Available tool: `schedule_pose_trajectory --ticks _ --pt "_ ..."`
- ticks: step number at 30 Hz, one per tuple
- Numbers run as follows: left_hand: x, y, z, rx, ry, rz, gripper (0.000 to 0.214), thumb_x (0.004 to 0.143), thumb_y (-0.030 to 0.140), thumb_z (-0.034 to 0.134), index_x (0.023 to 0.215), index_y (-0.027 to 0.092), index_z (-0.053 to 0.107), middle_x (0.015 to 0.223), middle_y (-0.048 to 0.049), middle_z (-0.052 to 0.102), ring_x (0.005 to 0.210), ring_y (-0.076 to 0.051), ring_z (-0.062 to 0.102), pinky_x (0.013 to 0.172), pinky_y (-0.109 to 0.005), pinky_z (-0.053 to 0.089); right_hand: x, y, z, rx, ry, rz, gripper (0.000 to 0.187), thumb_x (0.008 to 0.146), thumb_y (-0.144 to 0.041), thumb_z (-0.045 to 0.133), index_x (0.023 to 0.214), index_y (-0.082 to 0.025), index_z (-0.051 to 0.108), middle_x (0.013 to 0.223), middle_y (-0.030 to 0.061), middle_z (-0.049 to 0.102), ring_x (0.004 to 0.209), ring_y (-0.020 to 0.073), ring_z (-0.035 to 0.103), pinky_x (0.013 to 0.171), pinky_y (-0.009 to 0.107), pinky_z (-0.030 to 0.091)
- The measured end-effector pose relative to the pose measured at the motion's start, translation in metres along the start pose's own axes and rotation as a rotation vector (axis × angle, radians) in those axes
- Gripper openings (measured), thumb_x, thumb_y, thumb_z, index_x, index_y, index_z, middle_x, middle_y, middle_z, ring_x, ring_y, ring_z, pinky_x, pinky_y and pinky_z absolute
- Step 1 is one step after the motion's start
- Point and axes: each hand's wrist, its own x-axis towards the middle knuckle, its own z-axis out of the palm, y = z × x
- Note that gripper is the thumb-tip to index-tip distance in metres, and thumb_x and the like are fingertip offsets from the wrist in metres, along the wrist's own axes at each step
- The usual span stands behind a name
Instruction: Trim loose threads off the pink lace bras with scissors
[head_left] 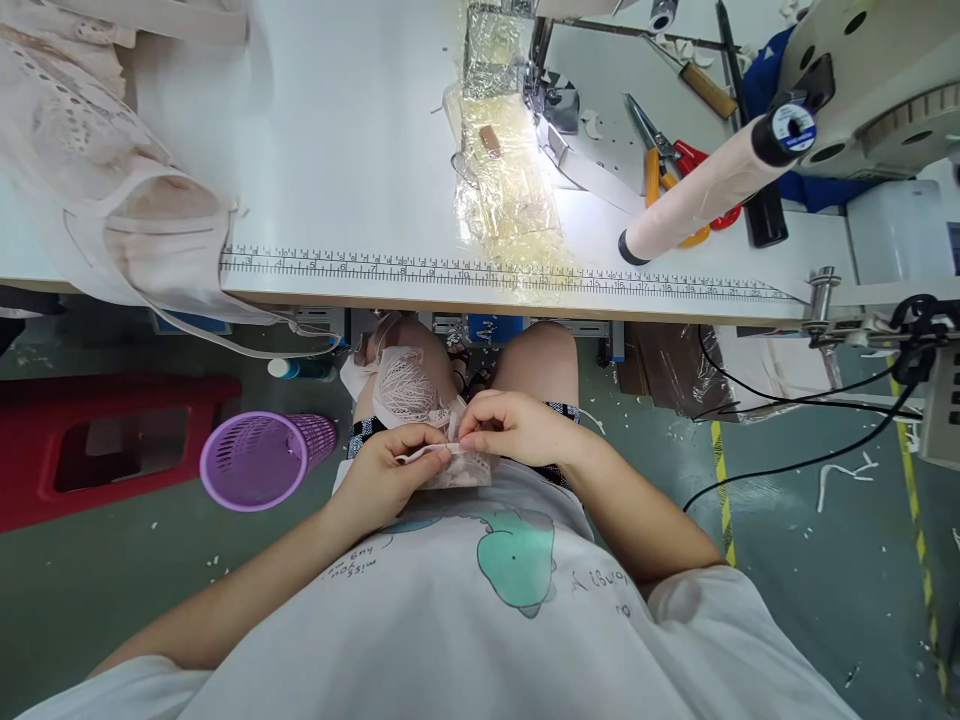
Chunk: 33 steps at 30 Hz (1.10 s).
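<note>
The lace bra (405, 388) lies in the lap, at the near side of the table (337, 150). The left hand (394, 462) pinches its lace band (469, 472) between thumb and fingers, and the right hand (514, 425), just beside, grasps the same edge with its fingertips; what is between them is too small to tell. In my judgement, the band could slip or fold crookedly, because only fingertips hold it, and unequal pulling could stretch the delicate lace. The cup rests on the left thigh (431, 350), so a knee movement could drop it onto the dirty floor (637, 450). Farther left, a strap (214, 345) hangs below the table edge; if caught, it could drag the pale bras (150, 220) down
</note>
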Motion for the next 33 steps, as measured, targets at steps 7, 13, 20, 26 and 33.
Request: schedule_pose_trajectory --ticks 7,13,20,26,33 --pt "0.002 -0.001 -0.001 0.015 -0.036 -0.007 0.015 0.065 0.028 0.061 0.058 0.016 0.059 0.053 0.0037 0.047 0.053 -0.010 0.040 0.051 -0.021 0.033 0.004 -0.023 -0.006 -0.260 0.048 -0.120 0.004 0.077 -0.017 0.054 0.075 -0.015 0.057 0.081 0.0021 0.052 0.072 0.0106 0.048 0.063 0.022 0.040" --pt "0.002 -0.001 -0.001 0.035 -0.053 -0.020 0.018 0.065 0.031 0.059 0.056 0.015 0.055 0.051 0.0046 0.043 0.050 -0.009 0.037 0.049 -0.020 0.031 0.011 -0.024 -0.003 -0.333 0.103 -0.139 0.008 0.079 -0.014 0.052 0.073 -0.014 0.057 0.081 0.0032 0.051 0.076 0.0118 0.050 0.069 0.023 0.041" --pt "0.003 0.002 -0.003 0.047 -0.034 0.016 0.016 0.065 0.030 0.059 0.057 0.016 0.056 0.052 0.0038 0.046 0.052 -0.010 0.039 0.050 -0.021 0.034 0.018 -0.025 -0.006 -0.425 0.058 -0.165 0.007 0.078 -0.015 0.053 0.073 -0.015 0.058 0.083 0.0025 0.051 0.075 0.0116 0.050 0.067 0.023 0.041" --pt "0.005 -0.002 -0.006 -0.138 0.071 -0.043 0.015 0.062 0.029 0.065 0.058 0.015 0.058 0.054 0.0040 0.050 0.051 -0.008 0.041 0.048 -0.018 0.034 -0.002 -0.017 0.004 -0.447 0.150 -0.243 0.012 0.081 -0.016 0.048 0.075 -0.015 0.059 0.086 0.0048 0.054 0.078 0.0121 0.051 0.069 0.023 0.041" --pt "0.010 -0.005 -0.004 -0.462 0.082 -0.199 0.022 0.051 0.027 0.076 0.063 0.015 0.062 0.058 0.0025 0.058 0.053 -0.010 0.050 0.051 -0.020 0.041 -0.011 -0.011 0.030 -0.721 0.202 -0.282 0.018 0.082 -0.018 0.043 0.072 -0.018 0.058 0.084 0.0032 0.056 0.071 0.0126 0.048 0.060 0.022 0.037"
